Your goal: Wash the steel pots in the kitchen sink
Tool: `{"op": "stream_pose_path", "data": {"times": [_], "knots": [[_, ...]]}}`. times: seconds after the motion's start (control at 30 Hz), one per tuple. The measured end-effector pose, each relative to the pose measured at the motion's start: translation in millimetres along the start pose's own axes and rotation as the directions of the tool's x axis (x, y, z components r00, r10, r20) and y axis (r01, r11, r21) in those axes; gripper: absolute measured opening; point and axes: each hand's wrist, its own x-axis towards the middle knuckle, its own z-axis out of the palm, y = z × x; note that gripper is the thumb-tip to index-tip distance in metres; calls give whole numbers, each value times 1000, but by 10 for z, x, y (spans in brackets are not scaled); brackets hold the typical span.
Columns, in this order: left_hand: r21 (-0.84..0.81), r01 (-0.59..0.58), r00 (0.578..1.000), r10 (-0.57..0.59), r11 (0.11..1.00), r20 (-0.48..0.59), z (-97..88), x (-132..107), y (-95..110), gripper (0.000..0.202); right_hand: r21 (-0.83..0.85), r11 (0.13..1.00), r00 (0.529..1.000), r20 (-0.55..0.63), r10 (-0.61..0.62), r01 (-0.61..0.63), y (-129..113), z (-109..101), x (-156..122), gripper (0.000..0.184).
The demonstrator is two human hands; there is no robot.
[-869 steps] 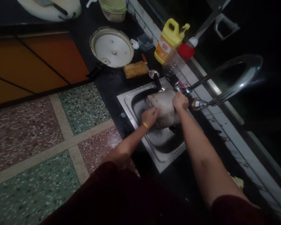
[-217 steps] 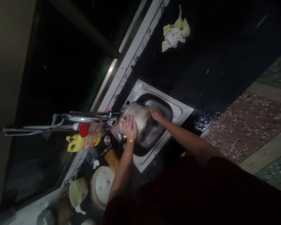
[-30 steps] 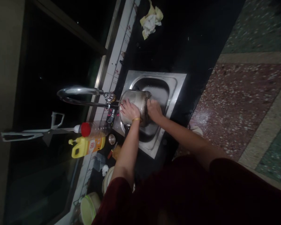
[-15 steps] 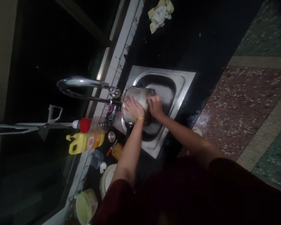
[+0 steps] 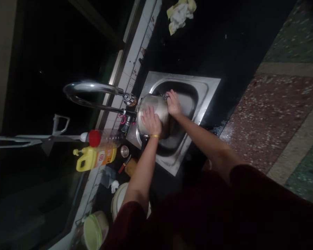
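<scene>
A metal pot [image 5: 160,104] lies tilted in the steel sink [image 5: 208,86], below the tap's outlet. My left hand [image 5: 151,121], with a yellow band at its wrist, rests on the pot with fingers spread. My right hand [image 5: 173,104] is at the pot's side, fingers bent against its edge. A small shiny bit shows at the right fingertips; whether it is a scrubber or part of the pot I cannot make out. Beside the pot rises the curved chrome tap [image 5: 94,86].
Left of the sink stand a yellow detergent bottle [image 5: 96,158], a red-capped clear bottle [image 5: 95,138], a knife [image 5: 123,165], a lidded tub [image 5: 92,231] and a white bucket [image 5: 117,199]. A crumpled cloth [image 5: 181,15] lies on the black counter [image 5: 214,45].
My right hand has moved up along the pot's side, its fingers less curled than before. My left hand stays on the pot, shifted slightly.
</scene>
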Motion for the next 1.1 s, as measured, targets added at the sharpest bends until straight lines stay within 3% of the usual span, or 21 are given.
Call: {"op": "stream_pose_path", "data": {"times": [0.1, 0.17, 0.2, 0.27, 0.37, 0.43, 0.5, 0.6, 0.67, 0.77, 0.87, 0.97, 1.03, 1.1], "knots": [[-19, -24, 999, 23, 1000, -32, 14, 115, 8, 51, -36, 994, 995, 13, -100, 101, -33, 53, -411, 52], [-64, -79, 996, 81, 995, 25, -18, 260, -5, 49, -80, 984, 986, 54, -158, 162, -72, 124, -761, 54], [-95, -113, 991, 119, 989, 66, -41, 330, -17, 47, -104, 977, 981, 66, -180, 187, -85, 144, -809, 53], [-144, -160, 976, 179, 976, 125, -86, 434, -40, 46, -154, 969, 981, 66, -185, 193, -85, 129, -558, 51], [-155, -181, 972, 201, 971, 123, -116, 479, -41, 47, -197, 974, 994, 41, -103, 109, -44, 11, 208, 50], [-156, -181, 973, 200, 971, 114, -113, 487, -17, 48, -188, 979, 997, 42, -70, 77, -51, -50, 390, 51], [-177, -194, 966, 219, 965, 136, -102, 524, 4, 49, -209, 965, 987, 49, -153, 160, -107, -51, 123, 51], [-258, -229, 942, 281, 939, 185, -71, 636, -11, 48, -284, 911, 949, 182, -256, 300, -235, 6, -515, 49], [-331, -258, 926, 330, 908, 184, -40, 705, -52, 47, -335, 882, 936, 237, -260, 330, -311, -2, -586, 47], [-389, -308, 918, 379, 868, 118, 2, 722, -131, 46, -406, 896, 970, 225, -94, 181, -350, -97, -67, 47], [-381, -381, 908, 418, 842, 14, 41, 560, -231, 45, -430, 902, 964, 255, 82, 37, -343, -169, 488, 50], [-353, -325, 946, 305, 877, -113, 166, 205, -381, 45, -436, 900, 949, 293, 119, 21, -340, -176, 623, 52], [-408, -166, 979, 99, 898, -180, 330, -81, -480, 49, -444, 896, 944, 296, 148, -1, -316, -181, 595, 53], [-518, -22, 976, -92, 855, -195, 522, -324, -530, 54, -456, 890, 942, 288, 170, -21, -272, -209, 602, 53]]}}
